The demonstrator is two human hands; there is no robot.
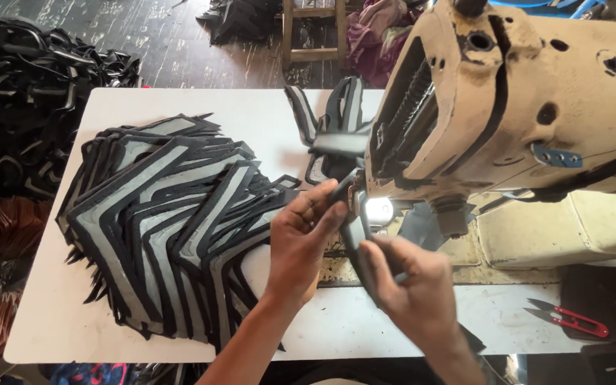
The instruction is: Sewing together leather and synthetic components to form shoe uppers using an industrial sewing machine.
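The needle area of the sewing machine (522, 107) is hard to make out, because a small bright lamp (378, 209) is glaring there and the fingers are covering it. The machine head is being cut off by the top and right edges of the view. The far end of the grey strap piece (356, 239) is disappearing under the machine, and its lower end is hiding behind the right hand (411, 281).

No packages or labels are showing clearly. On the white worktop (51, 314), at the left, a big fanned stack of black and grey angled pieces (172, 228) is lying. Behind the hands some sewn pieces (333, 125) are hanging over the far edge. Small red-handled snips (568, 319) are lying at the right, well apart from the hands. A dark heap of straps (23, 93) is sitting on the floor at the left, partly cut off.

The left hand (301, 242) is coming up from below, fingers curled, pinching the upper part of the strap piece close to the lamp. The right hand is lying palm down, its grip closing on the lower part of the same piece, just in front of the machine bed.
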